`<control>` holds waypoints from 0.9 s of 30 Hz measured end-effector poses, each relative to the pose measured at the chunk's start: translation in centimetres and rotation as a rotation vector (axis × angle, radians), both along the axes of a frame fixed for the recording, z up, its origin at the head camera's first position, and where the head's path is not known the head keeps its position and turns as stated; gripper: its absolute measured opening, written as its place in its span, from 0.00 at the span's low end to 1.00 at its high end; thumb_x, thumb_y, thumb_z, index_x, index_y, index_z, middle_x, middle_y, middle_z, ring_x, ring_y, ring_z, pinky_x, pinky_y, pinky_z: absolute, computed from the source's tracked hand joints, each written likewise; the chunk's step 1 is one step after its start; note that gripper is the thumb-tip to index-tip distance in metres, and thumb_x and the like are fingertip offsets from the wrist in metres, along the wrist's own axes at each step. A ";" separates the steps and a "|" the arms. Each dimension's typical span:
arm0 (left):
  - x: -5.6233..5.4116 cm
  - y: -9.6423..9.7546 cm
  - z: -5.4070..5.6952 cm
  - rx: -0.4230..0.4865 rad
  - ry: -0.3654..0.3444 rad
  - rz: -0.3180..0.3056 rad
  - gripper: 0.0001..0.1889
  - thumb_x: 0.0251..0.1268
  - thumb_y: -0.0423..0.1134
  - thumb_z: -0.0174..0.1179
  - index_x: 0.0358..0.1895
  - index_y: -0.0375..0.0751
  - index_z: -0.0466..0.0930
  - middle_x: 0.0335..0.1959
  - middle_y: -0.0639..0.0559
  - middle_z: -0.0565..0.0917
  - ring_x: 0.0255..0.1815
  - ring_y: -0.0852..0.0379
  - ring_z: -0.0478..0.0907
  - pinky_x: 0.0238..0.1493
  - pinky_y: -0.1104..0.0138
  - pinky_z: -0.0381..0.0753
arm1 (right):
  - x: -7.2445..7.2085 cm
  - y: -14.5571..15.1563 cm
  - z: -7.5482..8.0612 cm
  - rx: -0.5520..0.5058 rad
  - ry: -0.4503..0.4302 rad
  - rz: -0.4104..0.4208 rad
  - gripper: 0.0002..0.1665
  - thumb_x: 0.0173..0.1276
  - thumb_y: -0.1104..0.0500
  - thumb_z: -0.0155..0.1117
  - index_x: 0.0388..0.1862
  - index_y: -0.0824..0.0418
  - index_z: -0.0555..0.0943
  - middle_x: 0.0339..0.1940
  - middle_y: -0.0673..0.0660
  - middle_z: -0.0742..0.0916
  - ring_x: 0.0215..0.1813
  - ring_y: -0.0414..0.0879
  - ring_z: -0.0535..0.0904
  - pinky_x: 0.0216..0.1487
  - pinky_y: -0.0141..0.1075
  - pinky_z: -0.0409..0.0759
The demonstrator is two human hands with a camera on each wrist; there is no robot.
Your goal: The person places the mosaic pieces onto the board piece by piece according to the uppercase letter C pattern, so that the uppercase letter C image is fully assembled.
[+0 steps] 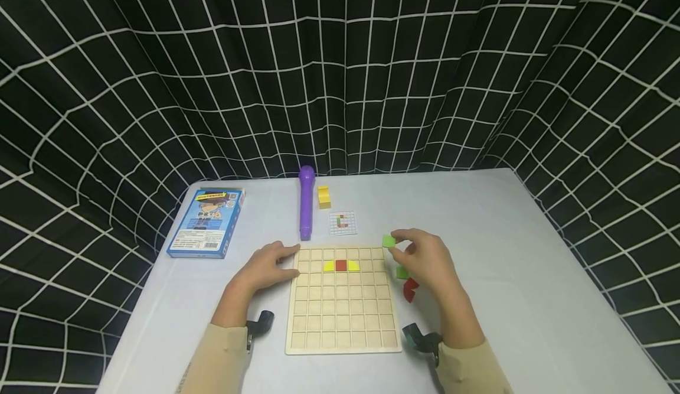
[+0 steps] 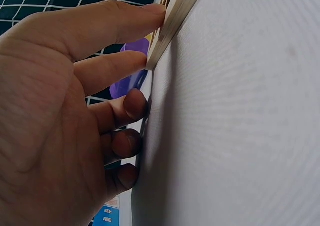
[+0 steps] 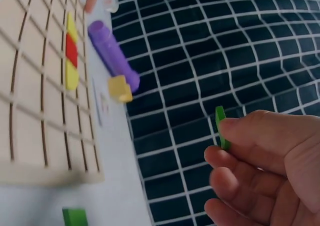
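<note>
A wooden grid board (image 1: pixel 343 299) lies on the table with a red square tile (image 1: pixel 341 266) in its second row, a yellow quarter-round tile on either side of it. My left hand (image 1: pixel 267 269) touches the board's upper left edge, thumb and fingers spread; the left wrist view shows two fingertips against the wooden rim. With thumb and fingertips my right hand (image 1: pixel 425 258) pinches a green square tile (image 1: pixel 389 241) at the board's upper right corner. Below that hand lie another green tile (image 1: pixel 402 272) and red tiles (image 1: pixel 410 289), partly overlapping.
Behind the board are a small pattern card (image 1: pixel 342 222), a yellow block (image 1: pixel 324 197) and a purple microphone-shaped stick (image 1: pixel 306 205). A blue box (image 1: pixel 206 222) lies at the table's left. Black curtain with white grid lines surrounds the table.
</note>
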State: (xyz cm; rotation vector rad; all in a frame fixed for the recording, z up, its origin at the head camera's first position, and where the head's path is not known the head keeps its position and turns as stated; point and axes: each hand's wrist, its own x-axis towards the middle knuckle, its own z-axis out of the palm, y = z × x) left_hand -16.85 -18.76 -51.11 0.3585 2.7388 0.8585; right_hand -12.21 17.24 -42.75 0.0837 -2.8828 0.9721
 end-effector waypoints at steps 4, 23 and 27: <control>0.0 -0.1 0.1 0.002 -0.003 -0.001 0.37 0.57 0.51 0.75 0.72 0.51 0.76 0.34 0.54 0.73 0.35 0.56 0.67 0.39 0.60 0.69 | -0.2 -1.1 0.3 -0.041 0.042 0.049 0.20 0.63 0.56 0.75 0.54 0.59 0.88 0.44 0.54 0.89 0.32 0.45 0.76 0.32 0.40 0.75; 0.2 0.0 0.2 -0.001 -0.012 0.003 0.37 0.57 0.51 0.75 0.72 0.51 0.76 0.34 0.54 0.72 0.35 0.55 0.67 0.39 0.59 0.68 | -0.1 -6.1 -0.4 -0.162 0.147 0.217 0.17 0.62 0.57 0.79 0.49 0.57 0.90 0.42 0.49 0.89 0.30 0.40 0.75 0.32 0.36 0.75; 0.2 0.1 0.3 0.000 -0.007 0.001 0.37 0.57 0.51 0.75 0.72 0.51 0.76 0.34 0.54 0.72 0.35 0.55 0.67 0.39 0.60 0.68 | 0.1 -7.2 -1.1 -0.193 0.129 0.225 0.16 0.62 0.57 0.79 0.49 0.55 0.90 0.39 0.45 0.86 0.30 0.40 0.74 0.33 0.36 0.75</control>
